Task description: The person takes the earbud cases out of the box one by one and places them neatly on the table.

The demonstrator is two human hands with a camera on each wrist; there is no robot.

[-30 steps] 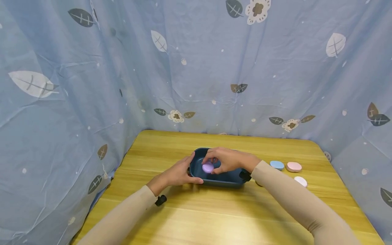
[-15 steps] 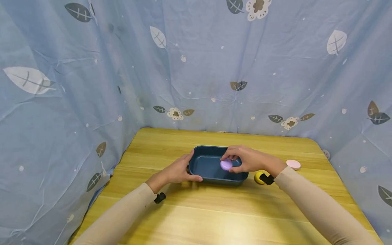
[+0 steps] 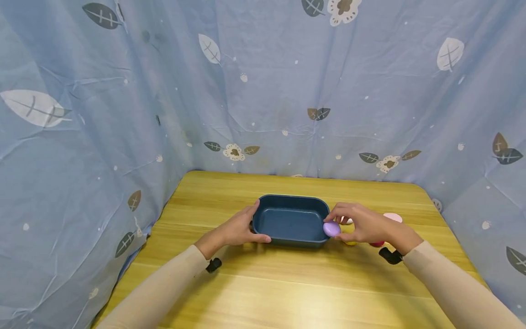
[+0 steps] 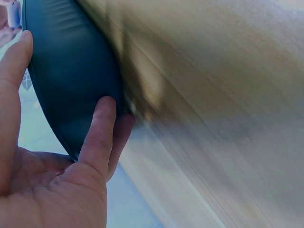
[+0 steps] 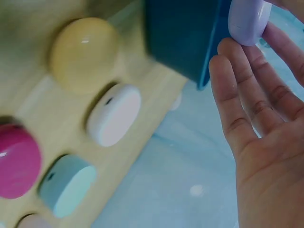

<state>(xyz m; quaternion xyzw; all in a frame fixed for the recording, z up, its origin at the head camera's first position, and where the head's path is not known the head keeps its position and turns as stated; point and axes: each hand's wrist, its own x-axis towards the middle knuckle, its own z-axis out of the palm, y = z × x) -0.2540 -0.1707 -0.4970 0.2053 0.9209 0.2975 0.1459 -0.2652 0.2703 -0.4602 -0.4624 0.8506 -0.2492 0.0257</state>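
Note:
A dark blue rectangular tub [image 3: 291,242] stands on the wooden table, and its inside holds nothing in the head view. My left hand [image 3: 236,227] grips its left end, with fingers against the outer wall [image 4: 76,85] in the left wrist view. My right hand [image 3: 361,224] pinches a smooth, round, purple piece [image 3: 331,229] between thumb and fingertips, above the tub's right rim. In the right wrist view, the purple piece [image 5: 248,21] appears beside the tub's wall [image 5: 183,38], partly cut off by the frame's top.
Right of the tub lie a yellow ball-like object [image 5: 85,52], a white oval piece [image 5: 114,116], a magenta round one [image 5: 16,161] and a light blue one [image 5: 66,185]. A pale pink oval [image 3: 393,217] sits farther right. Patterned blue cloth [image 3: 263,91] surrounds the table.
My right hand has carried the purple piece rightward, from over the tub's inside to its right rim. The left hand stays at the tub's left end.

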